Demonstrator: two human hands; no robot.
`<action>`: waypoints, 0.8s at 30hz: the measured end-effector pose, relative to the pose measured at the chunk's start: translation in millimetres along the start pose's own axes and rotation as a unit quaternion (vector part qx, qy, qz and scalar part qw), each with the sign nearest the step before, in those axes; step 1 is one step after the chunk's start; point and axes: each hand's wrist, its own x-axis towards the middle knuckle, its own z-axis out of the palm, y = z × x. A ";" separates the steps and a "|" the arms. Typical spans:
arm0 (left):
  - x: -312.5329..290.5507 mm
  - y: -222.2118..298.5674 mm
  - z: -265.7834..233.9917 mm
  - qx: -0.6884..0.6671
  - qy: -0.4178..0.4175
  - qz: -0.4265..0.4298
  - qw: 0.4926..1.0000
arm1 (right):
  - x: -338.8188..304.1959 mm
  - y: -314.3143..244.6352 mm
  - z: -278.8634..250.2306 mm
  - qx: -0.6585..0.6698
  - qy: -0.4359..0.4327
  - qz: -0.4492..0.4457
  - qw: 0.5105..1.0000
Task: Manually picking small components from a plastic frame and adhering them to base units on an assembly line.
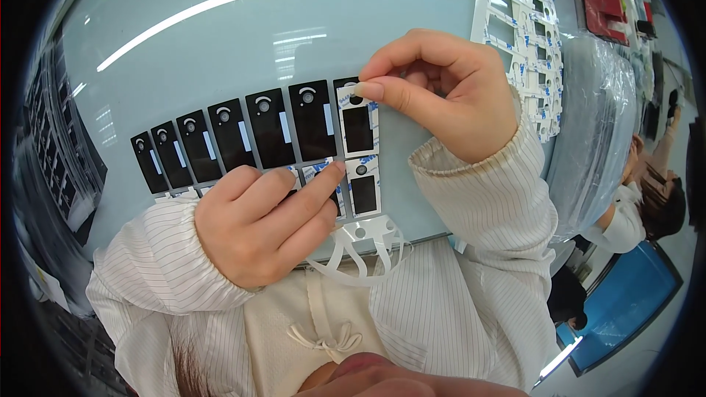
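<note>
A row of black rectangular panels (262, 132), each with a round hole and a pale strip, lies across the grey table. At the row's right end, a white adhesive frame (360, 145) with blue markings lies over the last panel. My right hand (448, 92) is closed, its thumb and index finger pinching that frame's top edge. My left hand (268, 228) rests palm down below the row, fingers stretched out, its index fingertip at the second row of white frames. Another framed black piece (363, 190) shows to the right of that fingertip; my left hand covers part of that row.
A cut white backing sheet (360, 234) hangs over the table's near edge. At right lie a sheet of white adhesive cut-outs (540, 51) and a plastic-wrapped stack (592, 125). Dark sheets (66, 132) stand at left. Another person (647, 198) sits at far right.
</note>
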 end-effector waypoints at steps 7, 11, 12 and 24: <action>2.3 0.9 -5.2 0.012 -0.005 0.003 1.000 | 0.0 -4.2 -1.9 -0.018 0.003 -0.017 1.000; 3.5 -0.7 -4.6 0.012 -0.014 0.002 1.000 | 1.4 -2.2 -2.6 -0.014 0.002 -0.012 1.000; 3.0 -0.2 -4.3 0.012 -0.016 0.001 1.000 | 0.9 -1.6 -2.2 -0.016 0.003 -0.013 1.000; 2.2 1.5 -3.5 0.013 -0.016 0.002 1.000 | -1.3 -0.7 0.7 -0.017 0.009 -0.017 1.000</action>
